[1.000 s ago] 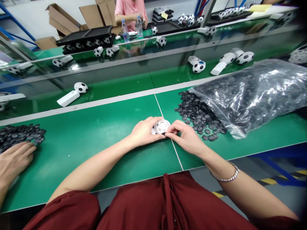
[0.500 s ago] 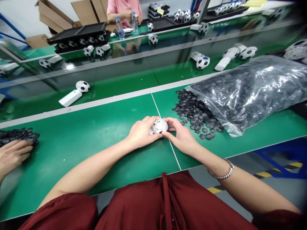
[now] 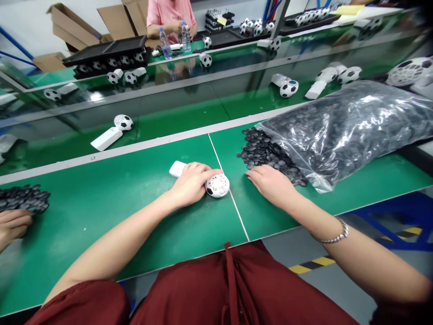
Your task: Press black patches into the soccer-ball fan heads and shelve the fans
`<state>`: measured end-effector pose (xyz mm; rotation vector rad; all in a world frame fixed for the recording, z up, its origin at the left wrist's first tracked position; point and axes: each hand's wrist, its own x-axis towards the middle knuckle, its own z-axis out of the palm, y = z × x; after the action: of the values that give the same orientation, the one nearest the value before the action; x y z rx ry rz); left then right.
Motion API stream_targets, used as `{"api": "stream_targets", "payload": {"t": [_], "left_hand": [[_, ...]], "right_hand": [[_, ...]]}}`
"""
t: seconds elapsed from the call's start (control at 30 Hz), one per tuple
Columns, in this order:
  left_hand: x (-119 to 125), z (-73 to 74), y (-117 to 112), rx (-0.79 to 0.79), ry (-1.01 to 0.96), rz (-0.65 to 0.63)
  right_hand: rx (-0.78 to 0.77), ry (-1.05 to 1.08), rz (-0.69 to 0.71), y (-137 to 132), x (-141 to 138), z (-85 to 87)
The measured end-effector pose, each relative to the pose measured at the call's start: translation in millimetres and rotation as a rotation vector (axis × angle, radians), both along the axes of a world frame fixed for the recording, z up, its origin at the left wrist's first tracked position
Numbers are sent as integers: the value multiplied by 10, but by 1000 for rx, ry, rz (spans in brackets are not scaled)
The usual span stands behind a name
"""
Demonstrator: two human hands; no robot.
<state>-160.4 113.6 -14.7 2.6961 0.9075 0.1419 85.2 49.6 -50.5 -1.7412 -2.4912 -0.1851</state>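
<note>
My left hand (image 3: 191,184) is closed around a white soccer-ball-shaped device (image 3: 219,185) with a flat white handle. Its ball end, an open lattice with a black patch at the lower left, faces up on the green table, and the handle sticks out behind my fingers. At the near edge of a pile of small black pentagon pieces (image 3: 259,146) is my right hand (image 3: 270,184). Its fingers are pressed together, and whatever they may hold is hidden. A silvery bracelet circles that wrist.
A large clear bag (image 3: 358,131) of black pieces lies open at the right. Beyond the pale rail, similar soccer-ball devices (image 3: 111,133) rest on a green belt. At far left, another person's hand (image 3: 13,225) touches a second black pile (image 3: 25,197). Another person (image 3: 172,20) sits opposite.
My right hand has left the ball device and moved right to the black pile. My left hand has shifted slightly left with the device, whose handle now shows.
</note>
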Motion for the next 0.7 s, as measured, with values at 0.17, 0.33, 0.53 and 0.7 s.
{"api": "stream_targets", "payload": {"t": [0.17, 0.33, 0.53, 0.7], "left_hand": [[-13, -15, -57, 11, 9, 35], [-23, 4, -110, -69, -56, 9], [40, -10, -143, -71, -116, 104], [70, -24, -165, -57, -132, 131]], "right_hand": [[-35, 168, -35, -35, -24, 71], [-243, 858, 23, -161, -294, 189], [-264, 1048, 74, -169, -556, 199], [-287, 1104, 31, -118, -577, 125]]}}
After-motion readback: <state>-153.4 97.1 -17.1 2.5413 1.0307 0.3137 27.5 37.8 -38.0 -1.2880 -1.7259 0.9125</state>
